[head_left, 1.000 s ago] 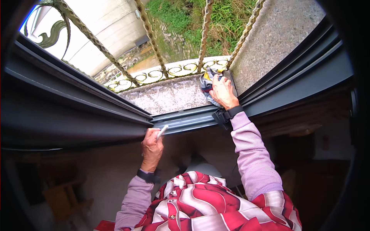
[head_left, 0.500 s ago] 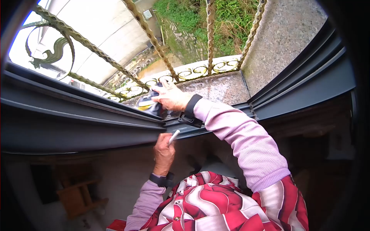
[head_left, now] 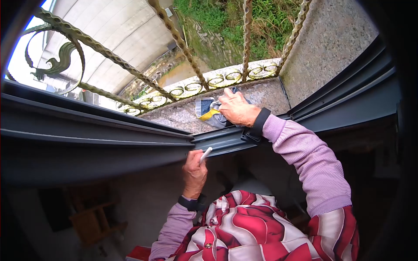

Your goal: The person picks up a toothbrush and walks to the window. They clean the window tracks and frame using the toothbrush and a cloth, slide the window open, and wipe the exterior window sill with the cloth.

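My right hand [head_left: 237, 108] presses a crumpled grey and blue cloth [head_left: 210, 112] with a yellow strip onto the stone sill [head_left: 174, 117] outside the window. Its fingers are bent over the cloth and partly hide it. Lower down, on the room side of the dark window frame [head_left: 224, 141], my left hand [head_left: 194, 172] is closed around a thin white stick [head_left: 206, 154]. The tip of the stick points up and to the right, close to the window track. What lies inside the left fist is hidden.
Twisted metal railing bars [head_left: 183, 48] with a scrolled bottom rail [head_left: 191, 88] stand beyond the sill. A granite wall [head_left: 333, 48] rises on the right. A dark sash [head_left: 96, 143] covers the left side. Wooden furniture [head_left: 96, 222] stands in the dim room below.
My right hand has moved right along the sill with the cloth. The left hand, still around the white stick, has shifted only slightly in view, as has the whole scene.
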### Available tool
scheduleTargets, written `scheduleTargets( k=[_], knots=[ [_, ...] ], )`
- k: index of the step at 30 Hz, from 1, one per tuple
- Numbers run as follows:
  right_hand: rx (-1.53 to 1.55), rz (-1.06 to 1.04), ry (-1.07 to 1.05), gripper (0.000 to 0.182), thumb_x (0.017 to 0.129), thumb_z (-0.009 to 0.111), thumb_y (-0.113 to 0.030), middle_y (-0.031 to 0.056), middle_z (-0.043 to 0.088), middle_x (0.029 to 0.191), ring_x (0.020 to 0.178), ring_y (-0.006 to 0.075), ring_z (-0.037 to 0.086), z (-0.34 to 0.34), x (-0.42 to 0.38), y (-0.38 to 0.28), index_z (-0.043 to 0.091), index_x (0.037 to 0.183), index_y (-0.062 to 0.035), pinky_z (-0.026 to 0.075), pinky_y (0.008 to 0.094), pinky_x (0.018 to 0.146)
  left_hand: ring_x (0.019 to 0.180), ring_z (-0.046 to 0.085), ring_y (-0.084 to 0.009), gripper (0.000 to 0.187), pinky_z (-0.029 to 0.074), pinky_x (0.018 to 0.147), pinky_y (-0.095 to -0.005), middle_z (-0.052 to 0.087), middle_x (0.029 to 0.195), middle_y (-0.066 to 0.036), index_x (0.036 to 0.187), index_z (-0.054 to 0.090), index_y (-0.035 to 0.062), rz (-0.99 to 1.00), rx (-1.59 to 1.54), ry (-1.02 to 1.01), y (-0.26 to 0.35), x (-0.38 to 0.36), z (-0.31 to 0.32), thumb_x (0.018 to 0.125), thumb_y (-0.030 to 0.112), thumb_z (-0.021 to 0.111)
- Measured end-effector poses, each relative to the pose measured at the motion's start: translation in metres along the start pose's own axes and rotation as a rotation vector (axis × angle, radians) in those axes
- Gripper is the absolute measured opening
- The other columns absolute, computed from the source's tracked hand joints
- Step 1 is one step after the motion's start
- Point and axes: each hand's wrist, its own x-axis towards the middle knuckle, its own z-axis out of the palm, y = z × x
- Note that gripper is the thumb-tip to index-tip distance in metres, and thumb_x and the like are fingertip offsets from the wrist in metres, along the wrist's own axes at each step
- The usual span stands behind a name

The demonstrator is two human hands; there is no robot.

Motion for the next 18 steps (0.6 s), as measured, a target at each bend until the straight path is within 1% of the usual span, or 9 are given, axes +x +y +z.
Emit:
scheduleTargets(
  k=[3,5,7,10,11,13,14,15,18],
  knots=[
    [0.135,-0.121,0.058,0.014,0.079,0.059,-0.019,0.0077,0.052,0.101,0.105,0.0291,0.046,0.014,0.031,-0.024,0.067,0.078,-0.0083,0.051,0.0416,0.069,0.082,0.064,-0.0256,0.013,0.051,0.069,-0.0318,0.061,0.094,-0.011,0.09,0.066,0.0007,-0.002,0.001,-0.004,0.001,0.001,0.001,0.078,-0.004,0.066],
    [0.106,-0.209,0.088,0.015,0.079,0.059,-0.02,0.0064,0.057,0.102,0.106,0.0297,0.047,0.025,0.06,-0.049,0.07,0.085,-0.0119,0.052,0.0449,0.068,0.081,0.064,-0.0259,0.013,0.051,0.068,-0.032,0.061,0.094,-0.011,0.09,0.066,0.0003,-0.003,0.007,-0.008,0.003,0.001,-0.001,0.078,-0.005,0.065],
    [0.112,-0.281,0.048,0.016,0.079,0.059,-0.02,0.0059,0.053,0.105,0.108,0.0299,0.045,0.026,0.087,-0.065,0.068,0.08,-0.007,0.051,0.0432,0.067,0.08,0.064,-0.0258,0.015,0.051,0.068,-0.0319,0.061,0.093,-0.011,0.091,0.066,0.0,0.01,0.013,-0.012,0.0,0.0,-0.002,0.078,-0.006,0.064],
    [0.087,-0.363,-0.009,0.014,0.08,0.06,-0.021,0.0043,0.054,0.101,0.109,0.0298,0.044,0.029,0.124,-0.07,0.068,0.087,-0.0115,0.051,0.0424,0.066,0.08,0.064,-0.0242,0.017,0.051,0.068,-0.0311,0.061,0.094,-0.011,0.093,0.067,-0.0004,-0.013,0.009,-0.027,0.001,0.001,-0.002,0.077,-0.007,0.064],
    [0.069,-0.358,-0.031,0.015,0.08,0.06,-0.021,0.0051,0.054,0.1,0.109,0.0316,0.046,0.026,0.123,-0.068,0.068,0.09,-0.013,0.053,0.0428,0.064,0.08,0.064,-0.0239,0.017,0.051,0.068,-0.0309,0.061,0.094,-0.011,0.093,0.067,-0.0004,-0.017,0.002,-0.022,0.0,0.0,-0.002,0.077,-0.007,0.064],
    [0.118,-0.327,0.064,0.015,0.08,0.06,-0.02,0.0068,0.054,0.101,0.107,0.0341,0.048,0.044,0.116,-0.058,0.068,0.088,-0.0123,0.056,0.0436,0.063,0.079,0.064,-0.0233,0.017,0.051,0.067,-0.0305,0.062,0.095,-0.01,0.093,0.067,-0.0004,-0.025,-0.016,-0.013,-0.001,-0.001,0.0,0.077,-0.006,0.065],
    [0.165,-0.254,0.04,0.016,0.08,0.059,-0.02,0.0091,0.055,0.103,0.105,0.0363,0.049,0.041,0.108,-0.056,0.069,0.086,-0.0092,0.058,0.0439,0.063,0.079,0.064,-0.0232,0.017,0.051,0.068,-0.0304,0.062,0.095,-0.01,0.093,0.066,-0.0002,-0.009,-0.013,-0.003,0.0,0.003,0.001,0.077,-0.006,0.065],
    [0.139,-0.152,0.001,0.021,0.086,0.053,-0.025,0.0074,0.06,0.105,0.107,0.0326,0.05,0.035,0.095,-0.054,0.07,0.09,-0.0132,0.055,0.046,0.069,0.08,0.064,-0.0231,0.017,0.051,0.068,-0.0303,0.062,0.095,-0.01,0.093,0.066,-0.0001,-0.003,-0.007,0.002,0.0,0.002,0.0,0.077,-0.006,0.065],
    [0.138,-0.048,0.046,0.021,0.08,0.057,-0.023,0.0128,0.063,0.099,0.099,0.0325,0.054,0.019,0.042,-0.028,0.071,0.087,-0.0081,0.054,0.0436,0.07,0.081,0.064,-0.0232,0.017,0.051,0.068,-0.0305,0.062,0.095,-0.01,0.093,0.066,0.0003,0.014,0.016,0.002,-0.001,-0.002,-0.001,0.077,-0.006,0.066]
  ],
)
